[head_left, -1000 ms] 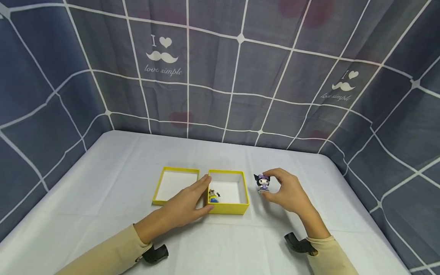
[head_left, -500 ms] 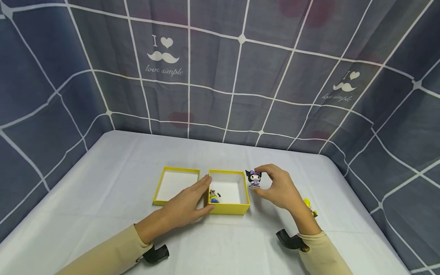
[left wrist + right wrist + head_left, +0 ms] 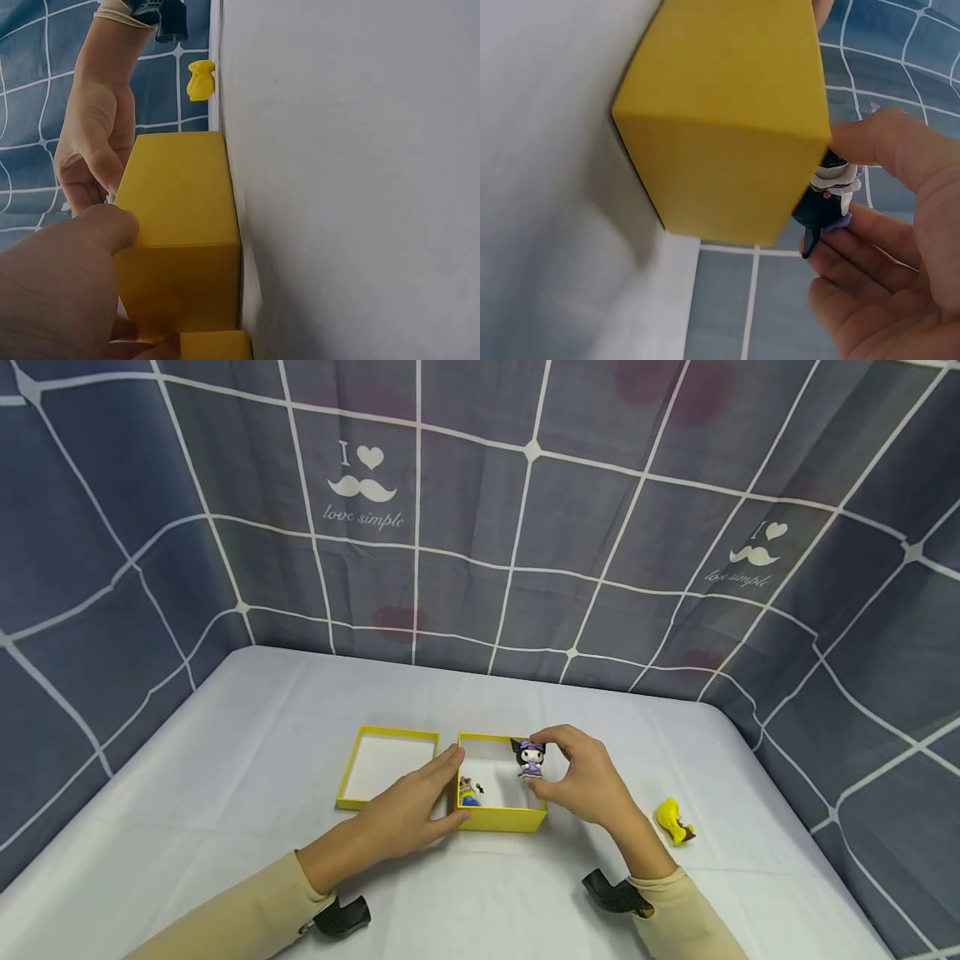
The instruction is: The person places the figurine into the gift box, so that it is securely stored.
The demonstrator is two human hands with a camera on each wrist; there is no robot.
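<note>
In the head view, a small figurine point(image 3: 530, 758) with a black-eared hood and purple dress is pinched upright between the thumb and fingertips of my right hand point(image 3: 588, 781). It hangs over the right part of an open yellow box point(image 3: 501, 819) with a white inside. The right wrist view shows the figurine's dark back point(image 3: 819, 204) at the box rim, partly hidden by the box. My left hand point(image 3: 405, 800) rests against the box's left side with fingers extended, its thumb at the front corner. Inside, at the front left, lies another small figurine point(image 3: 468, 792) in yellow and blue.
The yellow-edged box lid point(image 3: 390, 766) lies inside up, left of the box and partly behind my left hand. A yellow figurine point(image 3: 675, 822) with a brown part lies right of my right forearm. White cloth point(image 3: 300, 718) covers the table; grey-blue checked curtains surround it.
My right hand has carried the hooded figurine leftward from beside the box to over it. The yellow figurine on the right has come out from behind the right arm. My left hand stays put.
</note>
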